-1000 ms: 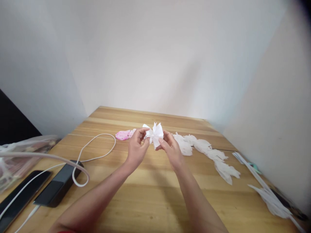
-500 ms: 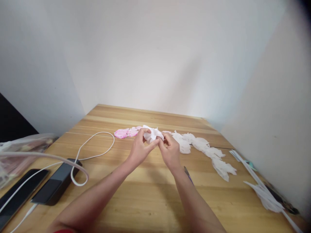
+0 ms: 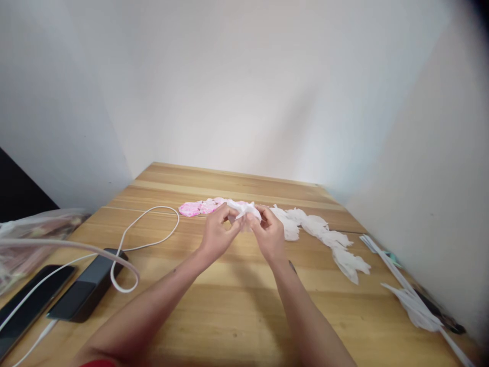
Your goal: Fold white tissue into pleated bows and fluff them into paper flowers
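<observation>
Between my two hands is a crumpled piece of thin white material [image 3: 246, 210], like tissue or crepe paper, held above the table. My left hand [image 3: 218, 232] pinches its left side between thumb and fingers. On the right side, my right hand [image 3: 268, 232] grips it the same way, thumb toward me. Behind my hands lie pink-and-white ruffled pieces [image 3: 191, 208], partly hidden by the left fingers. White ruffled pieces [image 3: 319, 227] run in a curving row to the right of my right hand.
At left are a black power bank-like device [image 3: 86, 290] with a looped white cable [image 3: 132, 216], a dark phone [image 3: 32, 300] and a clear plastic bag [image 3: 30, 244]. White strips [image 3: 414, 308] lie along the right edge. A dark object [image 3: 292, 266] shows beside my right forearm.
The white piece has been turned and bunched between my fingers, its edges now folded differently. My right fingers have shifted their grip on it. Things on the table stay put.
</observation>
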`<action>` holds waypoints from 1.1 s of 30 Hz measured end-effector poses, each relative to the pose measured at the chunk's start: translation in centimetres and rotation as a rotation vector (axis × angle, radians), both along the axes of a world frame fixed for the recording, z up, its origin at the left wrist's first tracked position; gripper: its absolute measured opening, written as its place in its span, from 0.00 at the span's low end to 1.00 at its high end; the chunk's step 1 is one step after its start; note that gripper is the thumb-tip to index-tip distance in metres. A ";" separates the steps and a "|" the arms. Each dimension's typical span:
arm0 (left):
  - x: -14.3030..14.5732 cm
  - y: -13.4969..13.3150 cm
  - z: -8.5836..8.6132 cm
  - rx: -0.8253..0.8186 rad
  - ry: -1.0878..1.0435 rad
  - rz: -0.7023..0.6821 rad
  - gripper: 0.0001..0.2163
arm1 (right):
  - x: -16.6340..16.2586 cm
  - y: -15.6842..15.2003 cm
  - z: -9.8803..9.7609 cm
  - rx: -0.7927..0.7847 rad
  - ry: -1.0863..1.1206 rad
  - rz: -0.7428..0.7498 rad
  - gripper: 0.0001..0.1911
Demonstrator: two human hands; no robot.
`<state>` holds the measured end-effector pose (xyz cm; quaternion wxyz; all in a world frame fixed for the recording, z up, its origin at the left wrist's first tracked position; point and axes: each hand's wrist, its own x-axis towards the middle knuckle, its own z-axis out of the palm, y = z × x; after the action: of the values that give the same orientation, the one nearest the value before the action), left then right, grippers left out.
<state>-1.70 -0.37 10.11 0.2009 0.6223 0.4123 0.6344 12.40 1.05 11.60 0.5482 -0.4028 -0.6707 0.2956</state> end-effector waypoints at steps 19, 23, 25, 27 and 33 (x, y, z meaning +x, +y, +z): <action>-0.1 -0.1 -0.2 -0.039 0.083 0.069 0.14 | -0.4 -0.4 0.0 0.060 -0.044 -0.021 0.11; 0.0 -0.4 0.1 -0.056 0.067 0.029 0.15 | -0.2 -0.1 -0.2 0.019 -0.016 -0.097 0.17; -0.1 -0.2 0.0 -0.137 -0.055 -0.022 0.15 | -0.1 0.1 -0.3 -0.058 0.063 -0.038 0.17; -0.3 0.1 -0.1 -0.196 -0.165 -0.055 0.15 | 0.0 0.2 -0.4 -0.122 0.143 0.051 0.17; -0.9 0.7 0.2 -0.194 -0.242 -0.027 0.14 | 0.2 -0.3 0.1 -0.147 0.189 0.213 0.19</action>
<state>-2.56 0.29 10.27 0.3169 0.5244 0.4357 0.6593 12.56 0.80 11.69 0.5435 -0.3390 -0.6316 0.4368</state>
